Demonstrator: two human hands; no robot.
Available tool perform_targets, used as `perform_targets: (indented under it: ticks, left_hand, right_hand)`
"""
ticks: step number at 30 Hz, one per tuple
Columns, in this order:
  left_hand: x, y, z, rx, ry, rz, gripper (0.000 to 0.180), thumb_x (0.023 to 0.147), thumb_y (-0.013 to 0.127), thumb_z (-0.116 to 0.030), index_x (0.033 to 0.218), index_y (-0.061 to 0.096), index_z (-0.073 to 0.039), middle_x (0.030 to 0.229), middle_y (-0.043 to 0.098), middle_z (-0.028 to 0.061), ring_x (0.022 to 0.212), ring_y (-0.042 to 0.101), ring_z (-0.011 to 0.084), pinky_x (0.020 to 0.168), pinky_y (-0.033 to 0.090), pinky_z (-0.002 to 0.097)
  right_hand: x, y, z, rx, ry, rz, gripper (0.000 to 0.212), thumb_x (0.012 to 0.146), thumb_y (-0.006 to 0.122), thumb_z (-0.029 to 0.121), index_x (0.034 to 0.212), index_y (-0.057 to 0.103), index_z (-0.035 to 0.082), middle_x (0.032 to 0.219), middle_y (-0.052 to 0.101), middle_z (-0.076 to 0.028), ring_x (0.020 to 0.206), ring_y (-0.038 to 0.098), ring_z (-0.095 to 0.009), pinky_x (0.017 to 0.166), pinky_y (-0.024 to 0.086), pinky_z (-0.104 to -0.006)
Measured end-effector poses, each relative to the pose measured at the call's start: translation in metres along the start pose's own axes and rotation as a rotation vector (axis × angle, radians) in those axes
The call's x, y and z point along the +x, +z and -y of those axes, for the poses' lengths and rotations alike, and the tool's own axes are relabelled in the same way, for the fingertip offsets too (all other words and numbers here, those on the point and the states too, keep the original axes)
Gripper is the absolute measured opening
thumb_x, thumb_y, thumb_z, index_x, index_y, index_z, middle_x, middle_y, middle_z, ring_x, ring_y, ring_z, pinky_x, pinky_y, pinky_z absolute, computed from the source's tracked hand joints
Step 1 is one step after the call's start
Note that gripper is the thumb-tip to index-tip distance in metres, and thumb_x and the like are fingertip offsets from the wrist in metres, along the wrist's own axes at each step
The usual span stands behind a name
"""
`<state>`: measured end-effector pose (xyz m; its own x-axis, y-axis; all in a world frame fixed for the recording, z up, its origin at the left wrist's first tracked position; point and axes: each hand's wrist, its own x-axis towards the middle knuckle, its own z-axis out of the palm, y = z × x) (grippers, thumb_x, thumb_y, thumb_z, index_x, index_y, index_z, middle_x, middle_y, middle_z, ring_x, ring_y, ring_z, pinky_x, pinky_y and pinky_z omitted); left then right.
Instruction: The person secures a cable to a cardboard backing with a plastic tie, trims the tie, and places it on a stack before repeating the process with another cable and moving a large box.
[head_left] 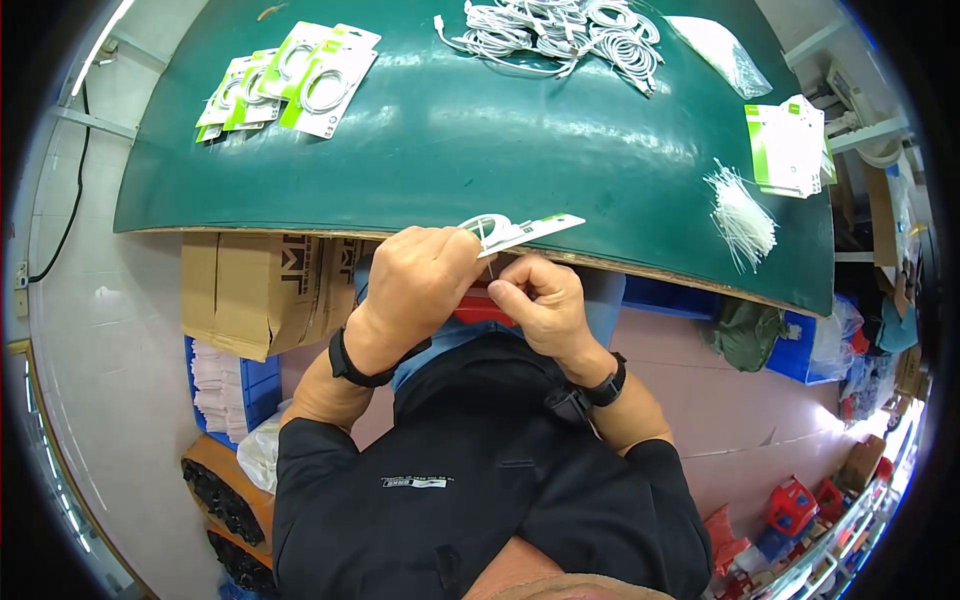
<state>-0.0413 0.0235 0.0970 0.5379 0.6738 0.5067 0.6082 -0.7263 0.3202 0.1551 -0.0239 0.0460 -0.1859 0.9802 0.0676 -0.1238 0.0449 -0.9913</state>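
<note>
At the table's near edge, my left hand (425,275) is closed on a white and green packaging card (535,233), which is tilted nearly edge-on. A coiled white cable (488,226) sits against the card. My right hand (543,303) pinches a thin white strip, seemingly a cable tie (491,268), just below the card. The left fingertips are partly hidden behind the hand, so their exact grip does not show.
On the green table (430,160) lie carded cables (325,90) at far left and loose white cables (570,35) at the back. To the right are a clear bag (718,55), blank cards (788,148) and loose cable ties (742,222). Cardboard boxes (260,290) stand below left.
</note>
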Motion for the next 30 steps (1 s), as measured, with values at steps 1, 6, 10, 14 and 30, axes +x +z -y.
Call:
perform_targets:
  ticks: [1,6,10,14,30]
  left_hand:
    - [0.0,0.0,0.001,0.008,-0.016,-0.018,0.027,0.077,0.085,-0.008,0.091,0.062,-0.006,0.075,0.067,0.0084,0.064,0.066,0.0299,0.059,0.051,0.0399]
    - [0.002,0.01,0.002,0.028,0.034,-0.076,0.023,0.083,0.071,-0.011,0.08,0.049,-0.009,0.066,0.054,0.006,0.057,0.059,0.0257,0.054,0.047,0.0375]
    - [0.002,0.012,0.0,0.013,0.065,-0.046,0.023,0.083,0.071,-0.011,0.08,0.048,-0.01,0.066,0.055,0.0057,0.058,0.06,0.0256,0.054,0.047,0.0367]
    - [-0.002,0.015,0.007,0.038,0.026,-0.036,0.022,0.083,0.071,-0.01,0.08,0.049,-0.01,0.066,0.055,0.0058,0.058,0.06,0.0256,0.054,0.047,0.0367]
    - [0.0,0.014,0.008,-0.06,0.017,0.053,0.025,0.079,0.084,-0.007,0.092,0.062,-0.007,0.078,0.068,0.0084,0.066,0.066,0.03,0.06,0.051,0.0395]
  right_hand:
    - [0.001,0.002,0.0,-0.003,0.0,-0.001,0.013,0.096,0.075,0.008,0.089,0.069,-0.001,0.074,0.067,0.0,0.066,0.058,-0.004,0.059,0.048,-0.0229]
    - [0.005,0.016,-0.002,0.121,0.051,-0.13,0.012,0.099,0.07,0.005,0.088,0.067,0.001,0.074,0.065,0.001,0.061,0.054,-0.005,0.056,0.045,-0.0218]
    - [0.006,0.014,-0.014,0.038,0.067,-0.158,0.014,0.1,0.068,0.006,0.087,0.065,0.002,0.075,0.066,0.0,0.06,0.055,-0.005,0.055,0.045,-0.022]
    - [-0.005,0.008,-0.014,0.008,0.058,-0.082,0.015,0.1,0.067,0.007,0.087,0.064,0.002,0.075,0.066,-0.001,0.06,0.056,-0.005,0.056,0.046,-0.0219]
    - [0.003,0.001,-0.021,0.072,0.137,-0.07,0.004,0.1,0.067,0.002,0.099,0.068,-0.001,0.083,0.07,-0.005,0.066,0.062,-0.007,0.059,0.05,-0.0231]
